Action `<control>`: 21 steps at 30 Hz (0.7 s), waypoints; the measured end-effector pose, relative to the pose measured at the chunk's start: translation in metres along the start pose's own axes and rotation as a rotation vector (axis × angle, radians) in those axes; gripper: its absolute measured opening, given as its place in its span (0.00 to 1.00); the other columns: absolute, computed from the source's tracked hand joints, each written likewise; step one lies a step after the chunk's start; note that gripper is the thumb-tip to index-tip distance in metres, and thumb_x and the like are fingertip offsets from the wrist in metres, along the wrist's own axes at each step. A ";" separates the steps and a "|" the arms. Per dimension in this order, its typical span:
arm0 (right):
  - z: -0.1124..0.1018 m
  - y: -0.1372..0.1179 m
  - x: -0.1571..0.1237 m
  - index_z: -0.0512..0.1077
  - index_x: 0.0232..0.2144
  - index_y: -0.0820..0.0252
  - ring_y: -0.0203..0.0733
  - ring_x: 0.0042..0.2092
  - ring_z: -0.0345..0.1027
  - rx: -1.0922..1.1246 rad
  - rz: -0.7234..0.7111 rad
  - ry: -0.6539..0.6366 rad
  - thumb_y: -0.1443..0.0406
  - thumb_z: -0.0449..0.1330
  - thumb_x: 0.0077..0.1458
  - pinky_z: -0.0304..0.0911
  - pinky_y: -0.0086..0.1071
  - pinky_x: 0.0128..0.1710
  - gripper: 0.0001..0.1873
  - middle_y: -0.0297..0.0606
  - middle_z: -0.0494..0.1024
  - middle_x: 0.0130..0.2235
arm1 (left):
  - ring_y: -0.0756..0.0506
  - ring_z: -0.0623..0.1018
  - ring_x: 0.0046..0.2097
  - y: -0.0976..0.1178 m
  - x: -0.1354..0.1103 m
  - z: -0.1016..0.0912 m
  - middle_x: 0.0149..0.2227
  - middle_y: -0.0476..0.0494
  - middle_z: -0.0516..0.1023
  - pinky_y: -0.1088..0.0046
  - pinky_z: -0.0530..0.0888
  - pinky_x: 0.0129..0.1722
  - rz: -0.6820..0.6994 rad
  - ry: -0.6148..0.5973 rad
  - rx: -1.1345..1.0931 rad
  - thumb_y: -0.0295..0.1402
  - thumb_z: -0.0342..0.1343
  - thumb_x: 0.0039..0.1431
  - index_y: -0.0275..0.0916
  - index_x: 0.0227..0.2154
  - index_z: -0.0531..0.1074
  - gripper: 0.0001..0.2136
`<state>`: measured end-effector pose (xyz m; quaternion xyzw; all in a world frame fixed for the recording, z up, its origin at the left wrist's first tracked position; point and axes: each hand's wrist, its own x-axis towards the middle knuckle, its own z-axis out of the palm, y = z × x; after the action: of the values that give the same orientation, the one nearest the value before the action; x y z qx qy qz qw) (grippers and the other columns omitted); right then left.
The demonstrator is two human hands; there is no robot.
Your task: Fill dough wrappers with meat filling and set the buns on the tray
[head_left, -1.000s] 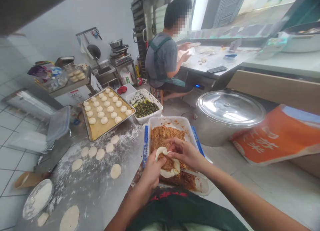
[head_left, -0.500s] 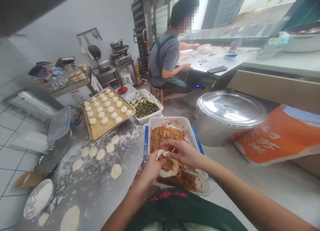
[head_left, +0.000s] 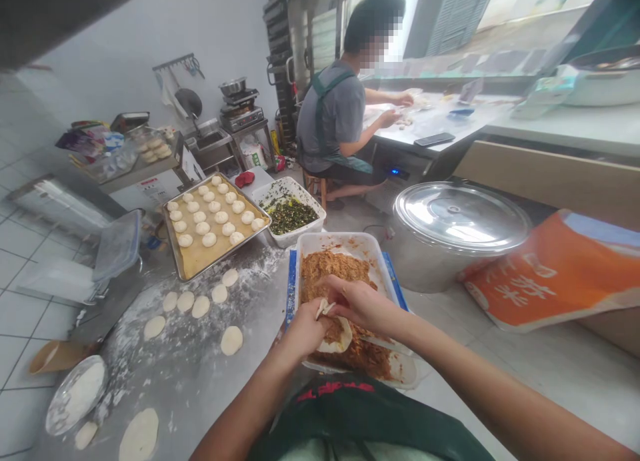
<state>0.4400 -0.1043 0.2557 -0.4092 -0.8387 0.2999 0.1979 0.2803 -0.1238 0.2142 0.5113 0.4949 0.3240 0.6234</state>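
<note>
Dough wrapper (head_left: 334, 338) with filling in it sits cupped in the left hand (head_left: 303, 334), just above a plastic tray (head_left: 340, 244) of crumbly brown filling (head_left: 325, 274), lower middle of the frame. Right hand (head_left: 357, 308) reaches over from the right, fingers and thumb pinching the wrapper's top edge together. Left of that, flat dough rounds (head_left: 231, 340) lie on a floured steel table (head_left: 200, 388), with a sheet pan (head_left: 225, 251) of dough balls above them. Top middle, a co-worker (head_left: 330, 114) in an apron sits working at a counter (head_left: 450, 124).
</note>
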 end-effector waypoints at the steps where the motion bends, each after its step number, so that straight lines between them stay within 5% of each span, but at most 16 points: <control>1: 0.000 0.002 0.001 0.68 0.35 0.58 0.36 0.30 0.64 0.019 0.013 0.003 0.65 0.56 0.50 0.56 0.28 0.30 0.07 0.35 0.72 0.29 | 0.47 0.71 0.37 0.002 0.000 -0.002 0.33 0.46 0.73 0.71 0.66 0.40 0.003 0.006 -0.020 0.24 0.55 0.42 0.37 0.36 0.69 0.14; 4: 0.002 0.010 0.004 0.70 0.29 0.59 0.38 0.32 0.64 0.099 0.030 0.108 0.62 0.54 0.52 0.57 0.29 0.32 0.07 0.37 0.72 0.31 | 0.46 0.73 0.38 0.009 -0.002 -0.006 0.39 0.41 0.73 0.69 0.68 0.40 -0.044 -0.021 -0.205 0.29 0.59 0.43 0.37 0.46 0.63 0.23; 9: 0.004 0.016 0.003 0.68 0.30 0.60 0.36 0.29 0.63 0.238 0.134 0.215 0.60 0.53 0.53 0.57 0.28 0.29 0.09 0.35 0.72 0.28 | 0.44 0.73 0.41 0.008 -0.004 0.000 0.43 0.38 0.73 0.68 0.68 0.41 0.002 0.042 -0.443 0.36 0.57 0.47 0.36 0.44 0.67 0.20; 12: 0.001 0.009 0.002 0.69 0.31 0.59 0.37 0.32 0.64 0.087 -0.013 0.103 0.64 0.52 0.54 0.56 0.28 0.32 0.08 0.37 0.72 0.31 | 0.44 0.72 0.41 0.002 -0.003 0.005 0.39 0.41 0.75 0.69 0.67 0.42 0.048 0.123 -0.314 0.35 0.58 0.46 0.37 0.41 0.70 0.17; 15: -0.004 0.000 0.002 0.69 0.31 0.59 0.37 0.34 0.64 -0.062 -0.154 -0.024 0.67 0.51 0.54 0.55 0.28 0.32 0.07 0.37 0.71 0.31 | 0.46 0.72 0.38 0.000 -0.001 0.005 0.35 0.44 0.76 0.71 0.67 0.39 0.067 0.066 -0.118 0.35 0.55 0.49 0.37 0.38 0.72 0.13; 21: -0.004 -0.003 0.008 0.68 0.30 0.58 0.37 0.33 0.65 -0.131 -0.037 -0.026 0.70 0.53 0.50 0.54 0.27 0.30 0.05 0.36 0.71 0.30 | 0.47 0.72 0.37 0.002 0.003 -0.003 0.35 0.44 0.75 0.72 0.67 0.37 0.048 0.046 0.053 0.26 0.52 0.47 0.35 0.38 0.70 0.13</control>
<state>0.4356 -0.0983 0.2612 -0.4020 -0.8664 0.2458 0.1653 0.2788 -0.1197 0.2149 0.5318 0.5049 0.3375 0.5902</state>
